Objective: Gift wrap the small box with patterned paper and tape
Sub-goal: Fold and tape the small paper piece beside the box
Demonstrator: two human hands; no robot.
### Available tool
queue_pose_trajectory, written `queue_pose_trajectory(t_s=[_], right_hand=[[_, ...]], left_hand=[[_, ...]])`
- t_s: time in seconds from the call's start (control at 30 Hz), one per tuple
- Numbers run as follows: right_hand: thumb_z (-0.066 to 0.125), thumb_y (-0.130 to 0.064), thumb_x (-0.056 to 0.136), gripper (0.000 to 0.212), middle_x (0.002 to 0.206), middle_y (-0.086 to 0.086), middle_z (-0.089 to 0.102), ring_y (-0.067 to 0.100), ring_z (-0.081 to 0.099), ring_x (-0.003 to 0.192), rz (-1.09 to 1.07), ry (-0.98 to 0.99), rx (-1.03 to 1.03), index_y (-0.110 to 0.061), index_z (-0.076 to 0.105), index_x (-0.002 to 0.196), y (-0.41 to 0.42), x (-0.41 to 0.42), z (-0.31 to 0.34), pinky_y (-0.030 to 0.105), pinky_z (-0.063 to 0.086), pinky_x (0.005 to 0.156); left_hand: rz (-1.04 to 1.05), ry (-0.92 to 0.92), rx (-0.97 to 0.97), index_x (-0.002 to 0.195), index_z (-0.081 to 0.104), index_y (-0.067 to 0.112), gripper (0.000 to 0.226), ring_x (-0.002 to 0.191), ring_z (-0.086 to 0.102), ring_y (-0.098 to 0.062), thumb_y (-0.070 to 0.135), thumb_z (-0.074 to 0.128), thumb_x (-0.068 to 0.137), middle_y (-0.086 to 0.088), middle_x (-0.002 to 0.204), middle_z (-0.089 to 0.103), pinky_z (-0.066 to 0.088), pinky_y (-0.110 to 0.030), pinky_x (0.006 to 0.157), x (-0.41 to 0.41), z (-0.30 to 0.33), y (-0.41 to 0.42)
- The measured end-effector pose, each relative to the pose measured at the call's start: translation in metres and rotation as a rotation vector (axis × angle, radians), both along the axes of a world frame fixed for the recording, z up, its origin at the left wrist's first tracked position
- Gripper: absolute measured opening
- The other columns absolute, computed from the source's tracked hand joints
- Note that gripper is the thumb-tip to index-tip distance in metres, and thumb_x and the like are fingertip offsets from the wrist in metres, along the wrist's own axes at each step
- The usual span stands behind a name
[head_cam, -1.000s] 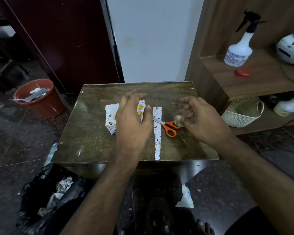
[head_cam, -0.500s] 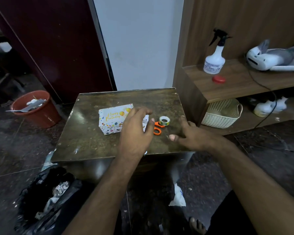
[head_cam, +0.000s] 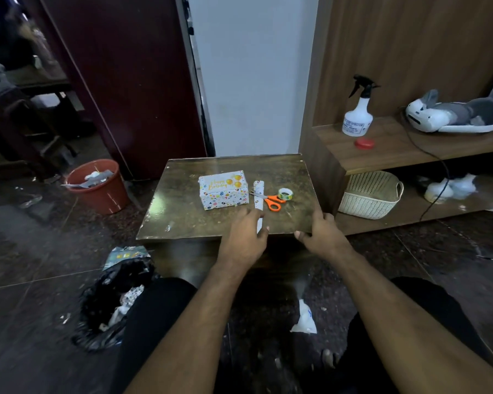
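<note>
Head view: wrapped box (head_cam: 224, 189) on the bench (head_cam: 182, 217), both hands at the bench's near edge.

The box sits near the bench's middle. Just right of the box lies a paper strip (head_cam: 259, 194), then orange-handled scissors (head_cam: 269, 201) touching it, then a tape roll (head_cam: 285, 193). Nearer than the box, the left hand (head_cam: 246, 237) rests loosely open over the strip's near end; the right hand (head_cam: 322, 233), fingers relaxed and holding nothing, touches the bench's edge.

We see a dark wooden table (head_cam: 182, 211). Beyond our left hand (head_cam: 244, 237) on it lie the wrapped box (head_cam: 223, 189) and a paper strip (head_cam: 258, 194); scissors (head_cam: 269, 201) and tape (head_cam: 285, 193) lie beyond our right hand (head_cam: 323, 233).
</note>
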State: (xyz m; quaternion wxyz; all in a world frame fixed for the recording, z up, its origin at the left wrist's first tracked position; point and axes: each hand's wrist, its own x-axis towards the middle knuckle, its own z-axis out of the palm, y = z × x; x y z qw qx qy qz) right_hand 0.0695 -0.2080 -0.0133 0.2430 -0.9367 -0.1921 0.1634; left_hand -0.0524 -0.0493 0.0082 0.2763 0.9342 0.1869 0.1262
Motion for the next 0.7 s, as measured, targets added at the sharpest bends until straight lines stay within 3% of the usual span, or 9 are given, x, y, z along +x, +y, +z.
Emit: queue_pose_trajectory(t_s=[0.2,0.47,0.7], right_hand=[[0.073,-0.046,0.09,0.098,0.159,0.022,0.021,0.045,0.04,0.139,-0.024,-0.043,0.013,-0.014,0.013,0.161,-0.002,-0.016,-0.01,0.048,0.041,0.114],[0.067,-0.047,0.093,0.088,0.148,0.02,0.048,0.038,0.05,0.135,-0.113,0.075,0.114,-0.015,0.019,0.159,-0.01,-0.006,-0.003,0.041,0.044,0.108],[0.064,-0.046,0.094,0.087,0.155,0.013,0.048,0.033,0.049,0.139,-0.277,0.205,0.228,-0.022,0.017,0.163,-0.023,-0.005,0.0,0.042,0.043,0.114]], left_hand=[[-0.012,0.123,0.126,0.14,0.052,0.014,0.046,0.127,0.052,-0.029,0.029,0.063,0.098,-0.008,0.138,0.053,0.044,-0.041,0.105,-0.02,-0.012,-0.002],[-0.16,0.148,0.3,0.145,0.047,0.018,0.049,0.139,0.042,-0.029,0.029,0.062,0.099,-0.009,0.149,0.045,0.035,-0.042,0.114,-0.019,-0.029,-0.015],[-0.227,0.103,0.305,0.162,0.024,0.016,0.071,0.161,0.002,-0.023,0.034,0.058,0.102,-0.007,0.173,0.007,0.006,-0.04,0.129,-0.01,-0.048,-0.03]])
